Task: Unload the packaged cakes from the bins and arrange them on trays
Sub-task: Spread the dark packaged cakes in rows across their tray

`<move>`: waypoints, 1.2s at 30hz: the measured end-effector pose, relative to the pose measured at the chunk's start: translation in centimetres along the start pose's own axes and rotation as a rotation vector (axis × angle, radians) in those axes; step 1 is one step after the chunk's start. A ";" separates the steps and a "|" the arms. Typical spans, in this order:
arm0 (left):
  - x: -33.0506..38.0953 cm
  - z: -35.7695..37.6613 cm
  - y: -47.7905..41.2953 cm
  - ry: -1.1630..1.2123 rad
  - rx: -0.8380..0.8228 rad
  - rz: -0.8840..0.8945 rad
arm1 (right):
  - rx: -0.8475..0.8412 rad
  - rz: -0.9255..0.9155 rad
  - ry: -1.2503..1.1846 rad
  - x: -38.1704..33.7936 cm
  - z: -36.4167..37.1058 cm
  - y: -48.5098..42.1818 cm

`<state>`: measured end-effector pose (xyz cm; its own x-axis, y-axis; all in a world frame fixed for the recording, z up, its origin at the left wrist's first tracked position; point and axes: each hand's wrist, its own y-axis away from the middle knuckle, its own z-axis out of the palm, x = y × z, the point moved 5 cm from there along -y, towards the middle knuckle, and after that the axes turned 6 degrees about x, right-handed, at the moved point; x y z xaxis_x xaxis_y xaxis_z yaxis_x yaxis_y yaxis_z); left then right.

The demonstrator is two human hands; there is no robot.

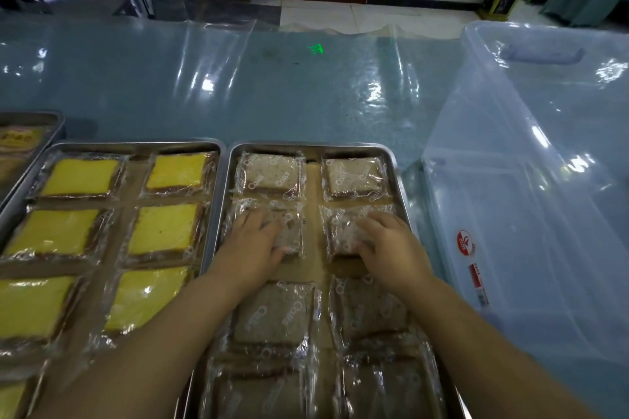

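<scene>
2 brown cake pkts in the 2nd row of the right tray [313,145] are the ones being handled: left pkt [291,231] under the left hand [252,241], right pkt [340,224] under the right hand [388,241]. Both hands lie palm-down, fingers fairly straight and a bit spread over the wrap, thumbs at each pkt's near edge. Reads as pressing or nudging them into line, not lifting.

Progress, as I judge it: mostly done. The right tray has 2 cols of brown cakes from far row to near edge, and the nearest ones seem to overlap. The yellow cakes [163,230] fill the middle tray [136,143] in 2 cols too. A 3rd tray [51,119] at far left is cut off; can't tell how full it is. The bin [510,214] at right shows no pkts through its walls. What's left is prob. just squaring up rows; other bins, if any, are out of view.

Materials: the cakes are flat square slabs, brown ones w/ speckled crumb and a darker crust edge. The wrap is clear crinkly film w/ white print and lots of glare. The trays are shiny metal w/ raised rims and rounded corners, lined w/ tan paper [313,238]. The bin is translucent plastic w/ a red sticker [465,241]. The worktop [272,95] is blue-grey under a wrinkled glossy clear sheet
</scene>
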<state>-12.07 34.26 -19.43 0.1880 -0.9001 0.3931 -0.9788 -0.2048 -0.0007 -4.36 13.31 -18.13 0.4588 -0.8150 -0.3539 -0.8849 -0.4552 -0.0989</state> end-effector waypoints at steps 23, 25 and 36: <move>1.1 1.1 10.0 -0.106 -0.095 0.030 | -0.223 -0.010 0.097 -0.7 0.7 9.6; 1.2 0.9 10.2 -0.092 -0.075 0.030 | -0.189 0.004 0.074 -0.7 0.4 9.8; 3.9 0.3 17.7 -0.226 0.022 0.070 | -0.106 -0.064 0.136 -1.3 -1.2 16.5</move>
<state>-28.61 27.01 -18.19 0.1355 -0.9751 0.1756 -0.9885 -0.1450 -0.0421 -19.46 6.47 -18.15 0.5270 -0.8209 -0.2198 -0.8434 -0.5371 -0.0164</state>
